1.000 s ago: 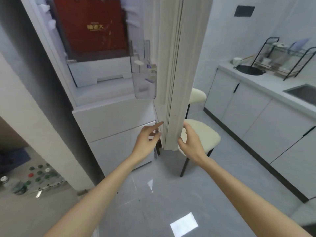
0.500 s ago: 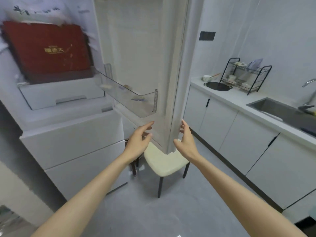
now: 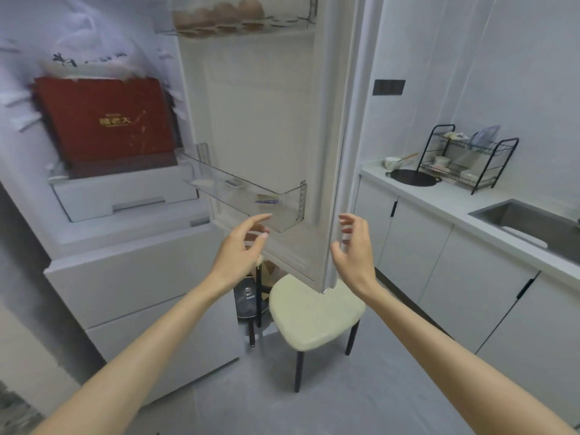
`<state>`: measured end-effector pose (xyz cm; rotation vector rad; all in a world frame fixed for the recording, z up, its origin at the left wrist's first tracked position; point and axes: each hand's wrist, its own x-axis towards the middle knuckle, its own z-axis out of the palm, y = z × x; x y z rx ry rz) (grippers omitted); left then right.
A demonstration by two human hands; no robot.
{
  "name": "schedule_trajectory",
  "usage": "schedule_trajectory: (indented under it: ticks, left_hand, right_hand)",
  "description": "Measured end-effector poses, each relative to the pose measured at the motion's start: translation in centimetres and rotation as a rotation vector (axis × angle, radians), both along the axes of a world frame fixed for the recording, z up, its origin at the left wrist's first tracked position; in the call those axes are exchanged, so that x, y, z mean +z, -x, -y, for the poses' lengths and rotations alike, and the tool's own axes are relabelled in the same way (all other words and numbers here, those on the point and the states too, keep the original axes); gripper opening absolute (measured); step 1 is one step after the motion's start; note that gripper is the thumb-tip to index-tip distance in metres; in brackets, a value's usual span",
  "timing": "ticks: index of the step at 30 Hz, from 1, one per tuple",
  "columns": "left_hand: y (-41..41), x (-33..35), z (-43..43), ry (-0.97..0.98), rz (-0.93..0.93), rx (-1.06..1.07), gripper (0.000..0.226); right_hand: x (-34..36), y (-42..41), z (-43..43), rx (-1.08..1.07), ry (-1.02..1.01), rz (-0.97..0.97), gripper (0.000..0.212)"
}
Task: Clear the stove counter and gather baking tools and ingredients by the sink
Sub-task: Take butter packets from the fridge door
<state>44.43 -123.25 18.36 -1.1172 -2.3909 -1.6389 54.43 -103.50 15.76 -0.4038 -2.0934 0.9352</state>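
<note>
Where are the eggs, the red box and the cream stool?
eggs (image 3: 223, 10), head view, on one brown egg's shell.
red box (image 3: 103, 127), head view, on its front face.
cream stool (image 3: 314, 315), head view, on the seat.

Far left: open fridge (image 3: 125, 277), with a box (image 3: 106, 120) inside, on top of a drawer (image 3: 125, 196). In the middle: fridge door (image 3: 266, 120), standing open. Eggs (image 3: 219, 11) in the top door shelf (image 3: 238, 28); lower door shelf (image 3: 251, 196) well below them. Left hand (image 3: 238, 249) just left of the door's bottom corner, right hand (image 3: 354, 246) just right of it. Stool (image 3: 314, 312) on the floor (image 3: 361, 403) under the door. Right: tabletop (image 3: 455, 202), with a sink (image 3: 533, 224) near and a dish rack (image 3: 467, 158) far. Pan (image 3: 411, 177) and cup (image 3: 392, 163) just left of the rack.
</note>
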Motion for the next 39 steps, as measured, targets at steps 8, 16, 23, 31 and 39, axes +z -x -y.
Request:
schedule_trajectory:
  ticks: [8,16,23,31,39]
  left_hand:
    - [6.3,7.4,2.0,-0.101,-0.169,0.068,0.030]
    - [16.2,12.8,0.2,0.113,-0.366,0.044,0.024]
    - [25.1,12.6,-4.6,0.871,-0.238,-0.166,0.047]
    - [28.9,10.4,-7.5,1.107,-0.293,-0.377,0.054]
    - [29.4,10.0,-7.4,1.085,-0.297,-0.437,0.057]
  right_hand:
    - [12.5,4.5,2.8,0.274,-0.403,-0.160,0.029]
    - [15.6,14.7,2.5,0.352,-0.528,0.637,0.030]
    - [13.2,19.3,2.6,0.351,-0.504,1.043,0.056]
    - [12.3,20.2,1.7,0.270,-0.445,0.984,0.045]
    - [11.8,20.3,1.8,0.245,-0.356,1.011,0.046]
